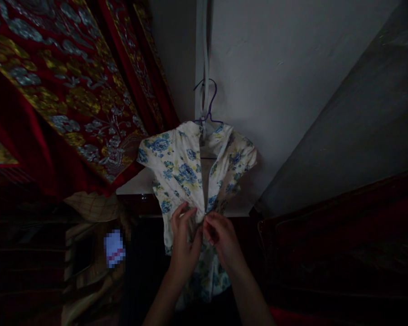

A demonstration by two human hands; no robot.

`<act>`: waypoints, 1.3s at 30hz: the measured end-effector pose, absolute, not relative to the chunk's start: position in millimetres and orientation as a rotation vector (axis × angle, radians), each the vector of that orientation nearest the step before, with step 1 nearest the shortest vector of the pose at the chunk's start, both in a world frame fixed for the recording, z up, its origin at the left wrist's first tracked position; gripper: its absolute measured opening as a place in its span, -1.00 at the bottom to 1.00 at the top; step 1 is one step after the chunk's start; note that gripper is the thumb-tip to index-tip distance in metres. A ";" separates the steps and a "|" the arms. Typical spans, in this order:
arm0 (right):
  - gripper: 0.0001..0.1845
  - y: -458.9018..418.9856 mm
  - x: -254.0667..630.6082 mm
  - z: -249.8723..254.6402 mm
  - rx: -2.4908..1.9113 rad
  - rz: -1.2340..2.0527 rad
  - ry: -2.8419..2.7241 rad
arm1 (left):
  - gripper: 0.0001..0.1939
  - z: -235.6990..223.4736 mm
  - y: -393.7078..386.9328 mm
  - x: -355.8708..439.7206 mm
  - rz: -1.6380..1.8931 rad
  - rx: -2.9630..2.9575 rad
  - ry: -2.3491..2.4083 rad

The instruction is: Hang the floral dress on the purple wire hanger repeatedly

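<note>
- A blue-flowered white garment point(185, 174) was hung from a purple hanger point(213, 102) against the pale wall point(258, 68).
- Its front opening was pinched at the base by the right hand point(223, 235).
- Its front was touched by the left hand point(183, 235); any grip could not be told.
- Red embroidered cloth point(85, 99) was draped alongside.

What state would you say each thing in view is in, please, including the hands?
Floral garment: hanging, parted from the collar down to the hands.
Purple hanger: upright at the garment's neck, hook upward.
Red embroidered cloth: hanging, partly folded.
Left hand: at the garment, fingers bent; grip unclear.
Right hand: fingers pinched at the lower end of the opening.
</note>
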State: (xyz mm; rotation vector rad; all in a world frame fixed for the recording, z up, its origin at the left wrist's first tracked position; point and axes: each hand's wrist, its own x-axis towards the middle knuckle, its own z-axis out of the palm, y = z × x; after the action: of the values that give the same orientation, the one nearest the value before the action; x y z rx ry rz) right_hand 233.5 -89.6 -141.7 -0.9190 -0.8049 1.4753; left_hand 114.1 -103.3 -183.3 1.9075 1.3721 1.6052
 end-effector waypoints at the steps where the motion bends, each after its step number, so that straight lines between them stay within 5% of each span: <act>1: -0.62 -90.8 233.0 -142.5 -0.927 1.505 -0.834 | -0.64 -182.0 -98.5 117.6 1.607 1.889 1.318; 5: -0.59 -93.9 242.7 -147.6 -0.997 1.595 -0.982 | -0.88 -178.8 -85.6 119.7 1.587 1.804 1.203; 8: -0.58 -83.5 257.5 -139.0 -1.014 1.552 -1.017 | -0.88 -182.0 -89.1 117.8 1.539 1.776 1.204; 19: -0.75 16.2 260.3 9.3 -0.783 1.026 -0.969 | -0.76 -226.1 -102.4 153.2 1.289 1.613 1.214; 22: -0.72 -1.4 250.4 -6.3 -0.721 0.961 -1.031 | -0.86 -198.4 -99.0 157.6 1.193 1.676 1.106; 27: -0.72 -26.4 259.0 -17.8 -0.776 0.958 -1.167 | -0.55 -87.6 -64.4 131.8 1.581 1.872 0.969; 31: -0.74 -32.7 267.8 0.7 -0.765 0.842 -1.252 | -0.71 -9.2 -26.4 124.6 1.733 2.161 0.924; 34: -0.71 -23.3 268.5 -3.9 -0.806 0.722 -1.297 | -0.87 12.3 -16.2 132.6 1.722 2.363 0.951; 39: -0.62 9.5 267.4 -60.3 -1.030 0.690 -1.349 | -0.85 20.1 -19.9 118.7 2.078 2.230 0.999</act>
State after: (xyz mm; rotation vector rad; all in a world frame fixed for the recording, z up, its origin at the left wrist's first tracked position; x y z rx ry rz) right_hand 267.4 9.5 -60.3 -1.0304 -1.3493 0.6901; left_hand 118.7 -19.9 20.1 2.2301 0.9988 2.0782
